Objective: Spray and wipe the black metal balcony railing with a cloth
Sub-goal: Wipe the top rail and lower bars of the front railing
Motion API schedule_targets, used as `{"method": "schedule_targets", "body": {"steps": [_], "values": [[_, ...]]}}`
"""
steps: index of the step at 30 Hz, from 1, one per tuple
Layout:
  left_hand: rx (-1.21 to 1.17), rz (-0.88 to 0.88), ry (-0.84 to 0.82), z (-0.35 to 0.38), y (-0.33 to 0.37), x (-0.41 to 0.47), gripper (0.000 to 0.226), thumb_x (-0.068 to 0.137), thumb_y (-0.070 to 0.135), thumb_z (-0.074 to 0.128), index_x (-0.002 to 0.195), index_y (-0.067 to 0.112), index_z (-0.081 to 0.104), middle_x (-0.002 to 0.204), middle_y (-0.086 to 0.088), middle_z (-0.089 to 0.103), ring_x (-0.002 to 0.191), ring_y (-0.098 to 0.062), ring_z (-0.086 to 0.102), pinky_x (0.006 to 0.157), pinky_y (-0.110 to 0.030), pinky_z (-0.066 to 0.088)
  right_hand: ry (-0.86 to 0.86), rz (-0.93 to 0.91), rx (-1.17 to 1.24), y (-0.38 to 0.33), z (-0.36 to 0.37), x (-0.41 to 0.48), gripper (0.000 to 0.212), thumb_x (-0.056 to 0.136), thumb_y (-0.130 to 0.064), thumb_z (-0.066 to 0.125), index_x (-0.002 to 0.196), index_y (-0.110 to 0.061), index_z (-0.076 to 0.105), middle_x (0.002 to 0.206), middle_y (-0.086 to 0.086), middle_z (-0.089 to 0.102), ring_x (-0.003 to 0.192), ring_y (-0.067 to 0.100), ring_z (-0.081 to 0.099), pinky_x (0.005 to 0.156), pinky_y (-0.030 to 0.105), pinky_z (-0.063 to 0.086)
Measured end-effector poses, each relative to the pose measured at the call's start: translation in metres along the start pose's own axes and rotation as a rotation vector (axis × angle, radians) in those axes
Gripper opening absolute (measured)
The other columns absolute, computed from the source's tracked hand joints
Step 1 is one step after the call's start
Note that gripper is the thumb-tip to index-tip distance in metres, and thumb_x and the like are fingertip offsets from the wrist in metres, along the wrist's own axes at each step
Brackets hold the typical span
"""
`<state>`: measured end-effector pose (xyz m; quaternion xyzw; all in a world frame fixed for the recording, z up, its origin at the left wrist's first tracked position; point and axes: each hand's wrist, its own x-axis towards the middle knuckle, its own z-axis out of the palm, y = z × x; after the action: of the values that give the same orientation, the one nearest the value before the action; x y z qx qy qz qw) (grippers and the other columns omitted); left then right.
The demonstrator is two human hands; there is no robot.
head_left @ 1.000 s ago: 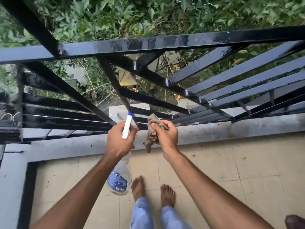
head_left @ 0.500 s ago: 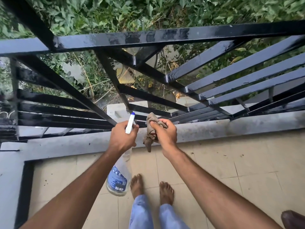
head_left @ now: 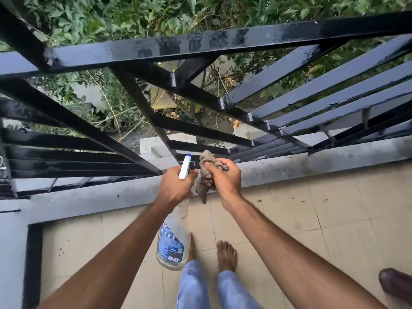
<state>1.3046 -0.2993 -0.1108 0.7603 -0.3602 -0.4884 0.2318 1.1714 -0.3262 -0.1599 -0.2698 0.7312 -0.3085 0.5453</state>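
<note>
Bottle (head_left: 176, 224) in left hand (head_left: 176, 186), cloth (head_left: 206, 158) in right hand (head_left: 226, 178); label (head_left: 169, 244) unreadable.

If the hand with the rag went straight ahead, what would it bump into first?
Most likely the low black bars of the railing just ahead. The cloth poking out of the right hand would touch before the fingers, though depth is hard to judge.
</note>
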Motion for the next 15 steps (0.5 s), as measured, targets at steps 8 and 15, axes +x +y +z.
{"method": "schedule_targets", "body": {"steps": [8, 15], "values": [[-0.044, -0.088, -0.032, 0.014, -0.001, 0.01, 0.019, 0.098, 0.021, 0.065, 0.084, 0.008, 0.061, 0.073, -0.011, 0.061, 0.046, -0.02, 0.063, 0.048, -0.026, 0.05, 0.05, 0.022, 0.022, 0.008, -0.013, 0.006, 0.043, 0.049, -0.054, 0.078, 0.087, -0.034, 0.071, 0.08, -0.009, 0.075, 0.08, 0.017, 0.072, 0.078, 0.047, 0.061], [-0.096, -0.116, -0.097, 0.032, 0.001, 0.014, 0.022, 0.099, 0.024, 0.065, 0.094, 0.003, 0.063, 0.081, -0.009, 0.064, 0.047, -0.02, 0.061, 0.044, -0.023, 0.047, 0.089, 0.067, 0.046, 0.017, -0.028, 0.01, 0.047, 0.046, -0.057, 0.075, 0.086, -0.033, 0.071, 0.079, -0.01, 0.075, 0.081, 0.018, 0.072, 0.079, 0.046, 0.062]]}}
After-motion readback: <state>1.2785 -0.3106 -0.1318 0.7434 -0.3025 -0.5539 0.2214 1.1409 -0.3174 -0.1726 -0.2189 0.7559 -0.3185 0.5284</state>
